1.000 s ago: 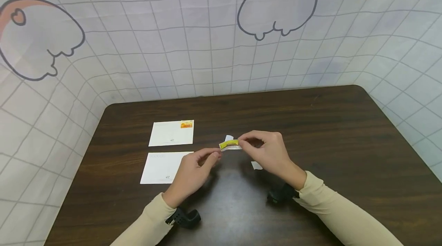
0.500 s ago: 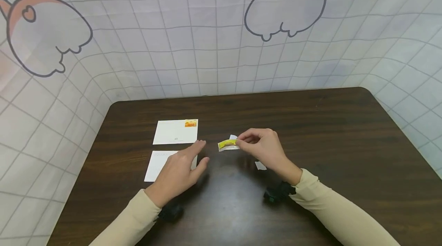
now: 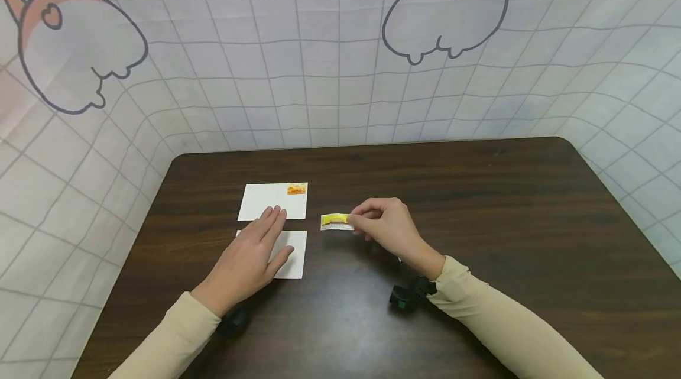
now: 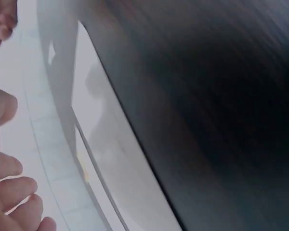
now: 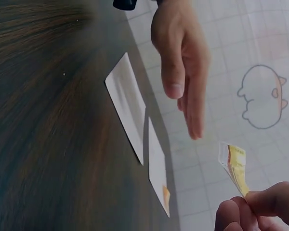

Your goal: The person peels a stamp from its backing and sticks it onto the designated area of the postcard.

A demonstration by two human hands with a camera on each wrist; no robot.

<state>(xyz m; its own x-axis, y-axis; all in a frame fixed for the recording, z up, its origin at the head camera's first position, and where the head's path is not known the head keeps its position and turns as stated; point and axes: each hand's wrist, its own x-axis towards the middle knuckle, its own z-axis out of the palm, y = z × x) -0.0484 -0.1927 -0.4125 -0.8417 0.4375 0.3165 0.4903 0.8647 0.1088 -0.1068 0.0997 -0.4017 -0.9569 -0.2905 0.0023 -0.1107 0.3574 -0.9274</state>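
Between thumb and fingers, my right hand [image 3: 385, 225] pinches the right end of a small yellow-and-white printed paper strip [image 3: 334, 222], raised above the table. In the right wrist view, the strip [image 5: 237, 166] sticks out from the fingertips and looks slightly bent. My left hand [image 3: 245, 261], fingers straight, is above a plain white card [image 3: 292, 255] and hides much of it. Seen from the right wrist, that hand [image 5: 183, 62] appears raised off the cards. Behind lies a second white card [image 3: 268, 197], bearing an orange-yellow stamp [image 3: 297, 188] in its top right corner.
Both cards lie flat on the left half of a dark wood table [image 3: 479, 190]. A white scrap [image 3: 399, 259] shows only partly beside the right wrist. A white gridded cloth [image 3: 340, 71] with cartoon prints hangs behind the table and at its sides.
My left hand has left the strip's left end and moved left over the nearer card, its fingers straightening. The right hand has carried the strip a little to the left.
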